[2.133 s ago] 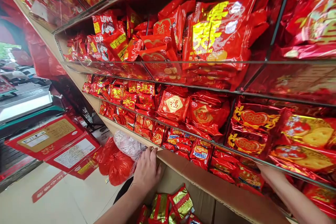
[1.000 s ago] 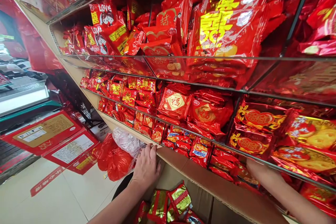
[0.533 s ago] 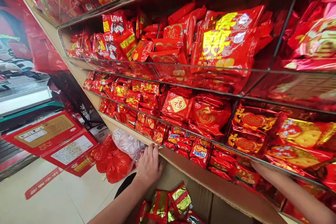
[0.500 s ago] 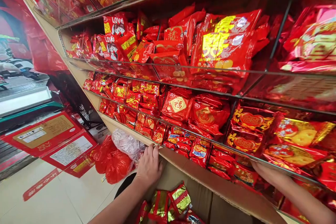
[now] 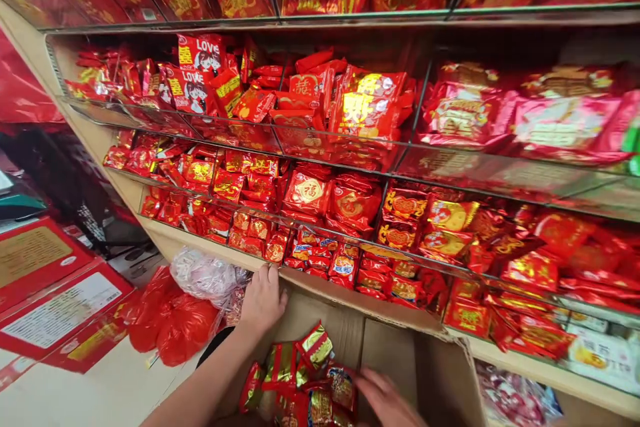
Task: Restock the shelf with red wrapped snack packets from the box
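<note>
My left hand (image 5: 262, 299) is curled over the upper left corner of an open cardboard box (image 5: 395, 350), close against the shelf's front lip. Inside that box lies a small pile of red and gold snack packets (image 5: 315, 347), several of them with shiny gold faces. Reaching into the box, my right hand (image 5: 384, 399) is just right of the pile, its fingers stretched toward a red and blue packet (image 5: 343, 383). The hand is slightly blurred and seems to hold nothing. Whether its fingertips touch that packet I cannot tell.
Shelves with clear dividers (image 5: 425, 107) hold many red wrapped snacks. A red plastic bag (image 5: 175, 320) and a clear bag (image 5: 203, 273) sit on the floor at left, near a red carton (image 5: 65, 307). A clear bag of sweets (image 5: 515, 393) lies under the shelf at right.
My right hand has moved from the lower shelf compartments down and left into the box. The left hand stays at the box corner. The view has swung right, showing more shelf.
</note>
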`<state>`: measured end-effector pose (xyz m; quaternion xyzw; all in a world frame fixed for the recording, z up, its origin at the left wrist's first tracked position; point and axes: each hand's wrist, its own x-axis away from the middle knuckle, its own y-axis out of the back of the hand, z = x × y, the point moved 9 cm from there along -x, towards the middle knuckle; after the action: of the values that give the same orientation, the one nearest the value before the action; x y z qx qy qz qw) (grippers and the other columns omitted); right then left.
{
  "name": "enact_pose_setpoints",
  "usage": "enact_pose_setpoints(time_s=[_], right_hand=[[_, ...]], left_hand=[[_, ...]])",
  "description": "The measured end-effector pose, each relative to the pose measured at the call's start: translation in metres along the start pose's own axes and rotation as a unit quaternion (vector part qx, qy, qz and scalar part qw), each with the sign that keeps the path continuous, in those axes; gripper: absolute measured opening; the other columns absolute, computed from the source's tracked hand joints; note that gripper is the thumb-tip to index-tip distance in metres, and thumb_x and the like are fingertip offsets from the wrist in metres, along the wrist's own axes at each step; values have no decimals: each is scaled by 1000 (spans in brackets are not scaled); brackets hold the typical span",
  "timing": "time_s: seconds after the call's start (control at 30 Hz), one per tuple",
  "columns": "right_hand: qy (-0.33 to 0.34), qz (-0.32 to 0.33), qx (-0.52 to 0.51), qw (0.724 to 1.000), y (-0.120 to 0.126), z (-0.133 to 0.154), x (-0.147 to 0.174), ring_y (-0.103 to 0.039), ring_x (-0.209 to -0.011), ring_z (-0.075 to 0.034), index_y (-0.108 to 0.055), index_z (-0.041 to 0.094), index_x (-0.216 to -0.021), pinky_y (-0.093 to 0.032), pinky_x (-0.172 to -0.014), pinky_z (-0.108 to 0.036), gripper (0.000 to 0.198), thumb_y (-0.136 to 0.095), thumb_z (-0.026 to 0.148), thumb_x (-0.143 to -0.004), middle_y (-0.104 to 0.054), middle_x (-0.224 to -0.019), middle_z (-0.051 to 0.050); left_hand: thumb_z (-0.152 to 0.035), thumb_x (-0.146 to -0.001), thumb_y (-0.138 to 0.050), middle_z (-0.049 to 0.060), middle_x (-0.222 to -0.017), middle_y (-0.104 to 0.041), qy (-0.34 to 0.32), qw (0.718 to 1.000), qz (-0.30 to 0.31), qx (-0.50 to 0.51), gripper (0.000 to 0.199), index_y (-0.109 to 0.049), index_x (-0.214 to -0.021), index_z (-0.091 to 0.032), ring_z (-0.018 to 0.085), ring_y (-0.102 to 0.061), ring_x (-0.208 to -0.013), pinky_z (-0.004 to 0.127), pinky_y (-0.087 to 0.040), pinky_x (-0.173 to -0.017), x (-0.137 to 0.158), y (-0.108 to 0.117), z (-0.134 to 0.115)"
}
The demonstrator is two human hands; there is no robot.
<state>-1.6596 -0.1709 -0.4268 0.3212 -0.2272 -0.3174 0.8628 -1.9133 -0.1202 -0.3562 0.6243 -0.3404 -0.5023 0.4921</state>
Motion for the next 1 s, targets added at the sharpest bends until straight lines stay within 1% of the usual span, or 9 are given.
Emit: enact_pose_setpoints(time_s=[0.03, 0.13, 0.23, 0.47, 0.63, 0.7, 0.8, 0.87, 1.0], right_hand=[[-28, 37, -7, 999, -23, -2, -13, -33, -121, -25, -44, 19, -124, -30, -98, -33, 65, -59, 21, -61, -37, -132, -10], [-157, 55, 14, 986, -61, -32, -39, -14, -128, -28, -29, 10, -132, -21, -102, -34, 84, -62, 17, -55, -19, -139, -15], [-201, 21, 22, 979, -72, -55, -46, -20, -126, -30, -37, 8, -128, -22, -101, -34, 80, -63, 15, -53, -28, -135, -16], [-176, -83, 36, 980, -60, -47, -43, -47, -102, -31, -62, 6, -94, -34, -87, -37, 35, -53, 16, -62, -54, -105, -18], [-124, -124, -14, 984, -28, -18, -34, -56, -75, -20, -61, 17, -78, -40, -68, -28, 18, -51, 14, -64, -62, -78, -6], [-81, -146, -46, 985, -2, 2, -24, -55, -75, -18, -60, 19, -81, -38, -68, -25, 16, -52, 18, -67, -62, -80, -3], [-11, -189, -178, 966, 36, 32, -7, -53, -72, -16, -56, 19, -85, -38, -66, -24, 19, -54, 33, -72, -61, -78, -1], [2, -232, -283, 931, 51, 41, 2, -53, -70, -15, -54, 18, -84, -40, -65, -25, 26, -57, 40, -70, -60, -76, -1], [-31, -374, -411, 831, 57, 35, 18, -52, -67, -14, -53, 16, -79, -41, -63, -24, 34, -58, 48, -67, -59, -73, -1]], left_hand=[[-25, -73, -43, 14, -108, -44, -3, 1000, 0, 1, 45, -38, -115, -9, 25, -46, -97, 35, -39, -79, 1, 2, 0], [-26, -75, -42, 12, -108, -45, -23, 1000, -11, 11, 43, -38, -115, -10, 24, -46, -98, 34, -38, -81, 5, 8, -3], [-25, -74, -43, 12, -109, -45, -37, 999, -21, 25, 44, -38, -115, -10, 24, -46, -99, 33, -38, -83, 10, 13, -5], [-20, -71, -46, 11, -104, -49, -31, 997, -28, 60, 44, -40, -114, -10, 23, -48, -97, 33, -39, -82, 9, 16, -2], [-19, -75, -43, 16, -123, -39, -67, 985, -91, 132, 48, -34, -121, -10, 26, -34, -117, 41, -32, -93, 22, 43, -13], [-22, -79, -42, 14, -128, -36, -110, 957, -107, 248, 46, -34, -123, -15, 24, -30, -121, 41, -29, -96, 38, 60, -31], [-32, -79, -44, 9, -109, -52, -120, 890, 23, 439, 37, -45, -114, -20, 19, -48, -99, 32, -40, -83, 62, 57, -71], [-38, -79, -44, 4, -79, -57, -100, 824, 129, 543, 26, -58, -86, -18, 15, -52, -74, 26, -42, -67, 76, 47, -102], [-46, -75, -48, -3, -58, -45, 35, 720, 122, 683, 34, -49, -60, -16, 10, -43, -58, 20, -36, -56, 86, 36, -120]])
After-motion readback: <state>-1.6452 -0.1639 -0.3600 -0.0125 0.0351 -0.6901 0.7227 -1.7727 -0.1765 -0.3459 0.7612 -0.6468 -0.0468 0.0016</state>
